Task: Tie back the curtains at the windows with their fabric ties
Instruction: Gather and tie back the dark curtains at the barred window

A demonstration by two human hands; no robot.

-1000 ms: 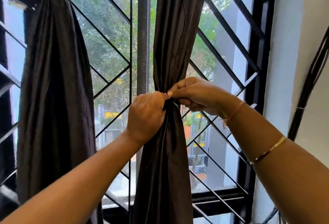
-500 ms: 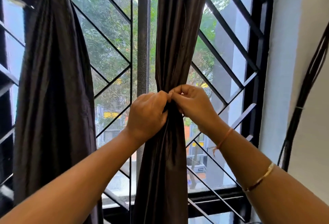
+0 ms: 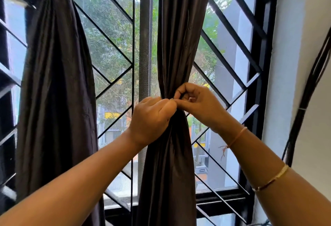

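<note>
A black diagonal window grille (image 3: 111, 42) runs behind both grips. Well to the left of the left grip (image 3: 152, 118) hangs a second dark curtain (image 3: 57, 82), bunched at its top. To the right of the right grip (image 3: 198, 107), a white wall (image 3: 295, 55) carries black cables (image 3: 309, 98). The gathered curtain (image 3: 175, 37) hangs between the grips. Both are curled tight, pinching its narrowed waist, their fingertips touching. The fingers hide any tie.
</note>
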